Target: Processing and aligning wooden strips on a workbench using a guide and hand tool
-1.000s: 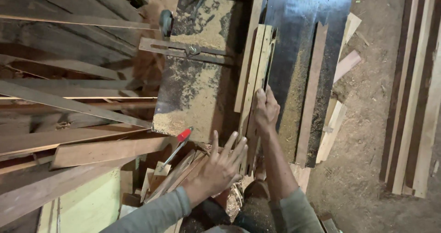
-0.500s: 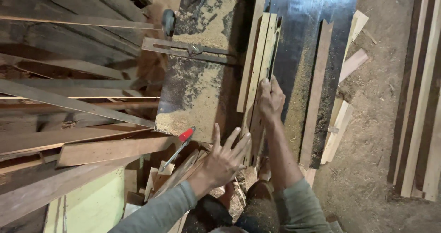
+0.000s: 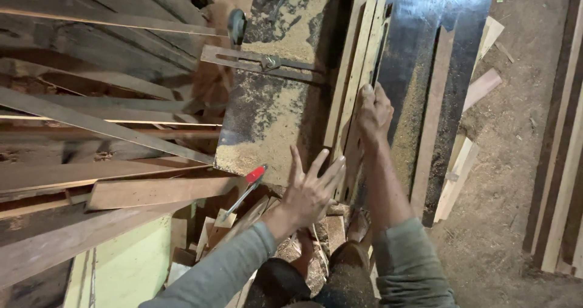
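Head view: a sawdust-coated saw table [image 3: 273,120] is being flanked by stacked planks [image 3: 91,132] at left and a dirt floor [image 3: 516,162] at right, where open room is being left. The wood strips [image 3: 358,71] are being pressed flat along the table's right edge by the right hand [image 3: 373,111], fingers curled over them. The left hand [image 3: 310,189], being held open and spread near the table's near edge beside a red-handled tool [image 3: 246,189], is being seen slightly farther forward than half a second ago.

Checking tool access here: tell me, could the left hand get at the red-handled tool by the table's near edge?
Probably yes. The left hand is spread open and holds nothing, and the red-handled tool lies just beside it at the sawdust-covered table's near edge, with nothing between them.
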